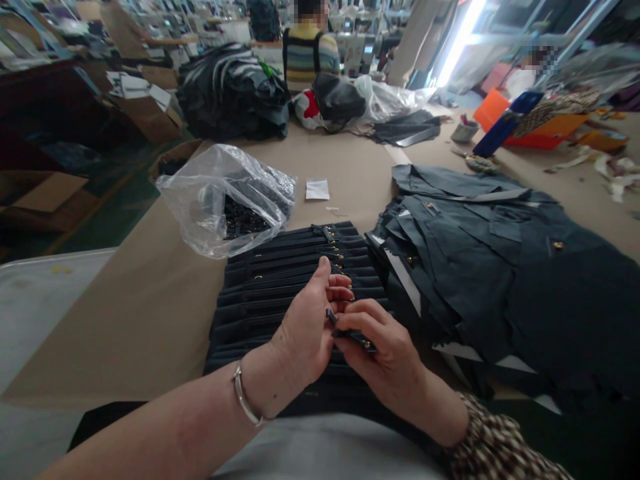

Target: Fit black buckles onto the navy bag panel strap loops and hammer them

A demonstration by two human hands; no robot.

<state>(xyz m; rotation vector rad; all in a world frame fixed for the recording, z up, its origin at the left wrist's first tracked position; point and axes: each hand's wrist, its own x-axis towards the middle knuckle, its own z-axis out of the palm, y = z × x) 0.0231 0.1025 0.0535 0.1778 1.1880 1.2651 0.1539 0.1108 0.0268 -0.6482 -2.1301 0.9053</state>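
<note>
Left hand [306, 328]: bare, silver-coloured bangle [244, 397] at the wrist, thumb raised, fingers curled inward; whether these fingers grip anything cannot be told. Right hand [384, 347]: bare, brown-and-cream checked sleeve [503, 441] behind the wrist, thumb and fingers pinching together on a small dark strip-like piece [331, 318], located between the two hands, one short end standing out beside the left palm. Directly beneath both hands: a set of long, dark blue-grey fabric strips [250, 308], laid side by side, several with small gold-coloured metal fittings [259, 277], on a broad tan tabletop [135, 327]. Beyond the left hand, at the far left corner of the strips: one crumpled clear plastic bag [195, 210], with many small black pieces [243, 219] inside. Straight beyond the hands: one white paper square [317, 189], lying flat. To the right of the right hand, just beside the strips: an uneven stack of dark grey-green fabric panels [500, 267], gold-coloured hardware on some. Beyond that stack: one pair of yellow-handled scissors [481, 164] and one small grey cup [464, 131]. Well beyond the hands: one large heap of dark cloth [233, 93] and a person in a striped top [310, 57].
</note>
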